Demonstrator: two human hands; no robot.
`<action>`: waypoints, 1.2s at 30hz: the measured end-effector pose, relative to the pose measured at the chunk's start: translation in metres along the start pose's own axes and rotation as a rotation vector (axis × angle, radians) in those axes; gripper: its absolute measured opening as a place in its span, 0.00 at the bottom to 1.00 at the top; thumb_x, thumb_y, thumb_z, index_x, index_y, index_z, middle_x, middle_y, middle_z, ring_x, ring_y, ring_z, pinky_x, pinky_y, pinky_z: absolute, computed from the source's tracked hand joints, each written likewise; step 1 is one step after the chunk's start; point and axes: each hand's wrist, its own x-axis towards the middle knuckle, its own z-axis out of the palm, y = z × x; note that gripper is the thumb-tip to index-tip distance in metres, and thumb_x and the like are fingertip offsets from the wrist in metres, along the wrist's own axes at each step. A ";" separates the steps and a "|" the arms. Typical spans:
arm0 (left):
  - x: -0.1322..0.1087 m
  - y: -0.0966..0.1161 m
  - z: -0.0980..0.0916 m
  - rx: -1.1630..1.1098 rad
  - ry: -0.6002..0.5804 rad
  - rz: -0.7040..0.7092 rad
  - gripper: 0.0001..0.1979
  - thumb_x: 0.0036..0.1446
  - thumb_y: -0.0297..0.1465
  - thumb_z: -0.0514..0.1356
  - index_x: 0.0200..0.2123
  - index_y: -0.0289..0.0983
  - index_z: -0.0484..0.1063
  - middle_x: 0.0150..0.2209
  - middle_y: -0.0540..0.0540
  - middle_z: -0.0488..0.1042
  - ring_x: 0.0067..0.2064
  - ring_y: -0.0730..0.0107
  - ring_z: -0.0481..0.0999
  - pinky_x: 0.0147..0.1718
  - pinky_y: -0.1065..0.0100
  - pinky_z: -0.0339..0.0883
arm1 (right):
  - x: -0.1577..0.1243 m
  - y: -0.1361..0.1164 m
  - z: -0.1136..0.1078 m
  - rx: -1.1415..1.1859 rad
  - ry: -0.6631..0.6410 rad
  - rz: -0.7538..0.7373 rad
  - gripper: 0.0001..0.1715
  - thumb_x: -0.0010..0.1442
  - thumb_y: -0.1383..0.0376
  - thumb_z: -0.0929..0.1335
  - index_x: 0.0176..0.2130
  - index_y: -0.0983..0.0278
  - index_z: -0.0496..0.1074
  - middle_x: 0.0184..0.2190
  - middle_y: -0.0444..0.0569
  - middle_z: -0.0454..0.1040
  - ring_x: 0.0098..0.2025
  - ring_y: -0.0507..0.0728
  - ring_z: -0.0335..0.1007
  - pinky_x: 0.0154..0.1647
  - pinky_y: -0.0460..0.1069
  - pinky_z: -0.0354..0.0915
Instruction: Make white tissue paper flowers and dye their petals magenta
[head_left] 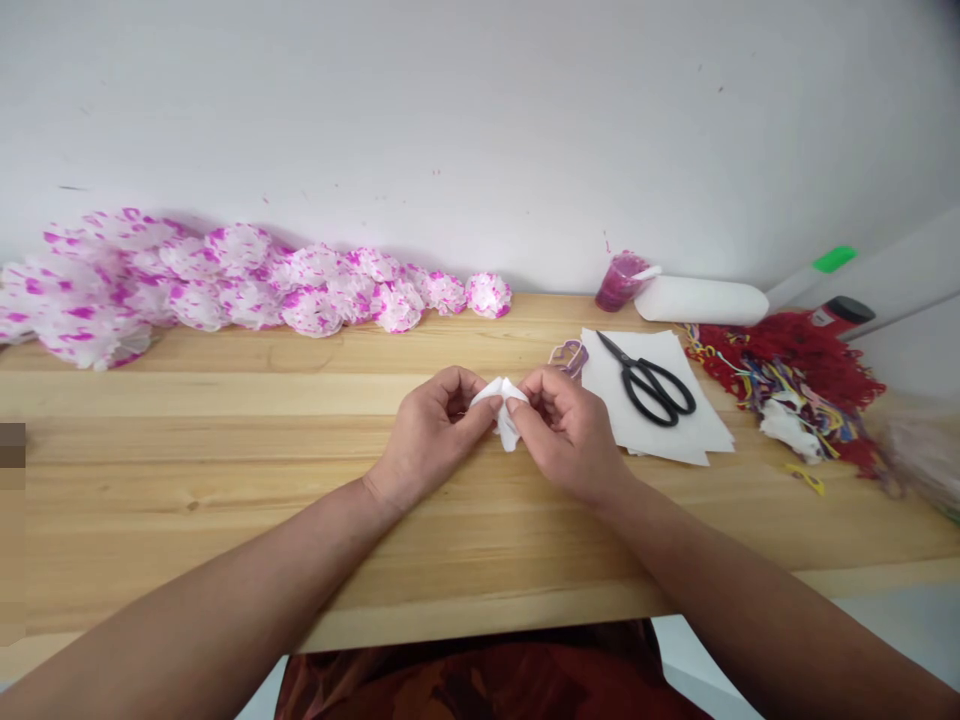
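Note:
Between my two hands is a small bunched piece of white tissue paper, held just above the wooden table. My left hand pinches its left side between thumb and fingers. The thumb and curled fingers of my right hand grip its right side. The two thumb tips nearly meet at the middle of the paper. To the right of my right hand lies a stack of white paper sheets, with black-handled scissors resting on top. Purple and white loops, perhaps rubber bands, lie just behind my right hand.
Several white pom-pom flowers with magenta edges line the wall at the back left. A cup of magenta liquid stands beside a white roll. Red yarn, coloured strands and a dark-lidded container crowd the right side of the table.

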 end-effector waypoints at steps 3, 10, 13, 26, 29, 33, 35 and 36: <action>0.001 0.000 0.000 0.009 0.025 -0.024 0.11 0.56 0.38 0.64 0.31 0.38 0.68 0.27 0.51 0.73 0.28 0.73 0.72 0.28 0.71 0.66 | 0.000 0.001 0.000 -0.008 0.004 0.011 0.10 0.62 0.65 0.67 0.29 0.61 0.62 0.22 0.39 0.64 0.23 0.49 0.59 0.23 0.47 0.56; 0.000 0.000 0.001 0.069 0.044 0.028 0.10 0.55 0.36 0.65 0.31 0.37 0.69 0.28 0.51 0.74 0.28 0.74 0.71 0.27 0.73 0.65 | 0.001 0.002 0.001 -0.063 0.032 0.040 0.07 0.61 0.64 0.68 0.32 0.61 0.65 0.23 0.40 0.68 0.24 0.50 0.62 0.24 0.47 0.58; 0.000 -0.001 0.001 0.069 0.047 0.031 0.09 0.55 0.36 0.65 0.31 0.38 0.69 0.28 0.51 0.74 0.28 0.73 0.71 0.27 0.73 0.65 | 0.001 0.002 0.001 -0.046 0.041 0.047 0.08 0.60 0.65 0.68 0.30 0.61 0.64 0.22 0.40 0.67 0.24 0.50 0.62 0.24 0.47 0.58; 0.000 -0.001 0.001 0.039 0.047 0.029 0.09 0.56 0.35 0.64 0.31 0.38 0.67 0.27 0.52 0.72 0.28 0.75 0.69 0.27 0.73 0.63 | 0.002 0.004 0.001 0.037 0.012 0.098 0.08 0.62 0.64 0.67 0.31 0.61 0.64 0.23 0.40 0.67 0.24 0.50 0.63 0.24 0.47 0.59; 0.001 0.000 0.001 -0.041 0.042 -0.018 0.10 0.57 0.35 0.63 0.30 0.39 0.65 0.26 0.53 0.71 0.27 0.75 0.68 0.26 0.73 0.63 | 0.002 0.005 0.001 0.081 0.008 0.095 0.08 0.62 0.64 0.67 0.31 0.61 0.64 0.23 0.40 0.66 0.24 0.50 0.63 0.24 0.47 0.58; 0.002 0.003 0.000 -0.057 0.020 -0.032 0.11 0.55 0.36 0.65 0.32 0.38 0.67 0.28 0.52 0.72 0.29 0.75 0.70 0.28 0.73 0.64 | 0.001 0.004 0.002 0.090 0.002 0.054 0.09 0.62 0.65 0.67 0.31 0.61 0.62 0.23 0.39 0.64 0.24 0.50 0.60 0.24 0.47 0.58; 0.002 0.004 0.000 -0.040 0.008 -0.035 0.11 0.55 0.37 0.65 0.33 0.37 0.69 0.28 0.51 0.72 0.28 0.75 0.70 0.27 0.73 0.64 | 0.001 0.003 0.003 0.068 -0.007 0.035 0.10 0.61 0.65 0.67 0.30 0.60 0.62 0.23 0.39 0.63 0.24 0.49 0.59 0.24 0.47 0.57; 0.001 0.004 -0.001 -0.031 0.013 -0.037 0.11 0.55 0.38 0.65 0.32 0.37 0.69 0.27 0.52 0.72 0.27 0.75 0.69 0.26 0.73 0.63 | 0.001 0.003 0.003 0.058 -0.011 0.034 0.10 0.61 0.65 0.67 0.30 0.60 0.62 0.23 0.39 0.63 0.24 0.49 0.59 0.25 0.47 0.57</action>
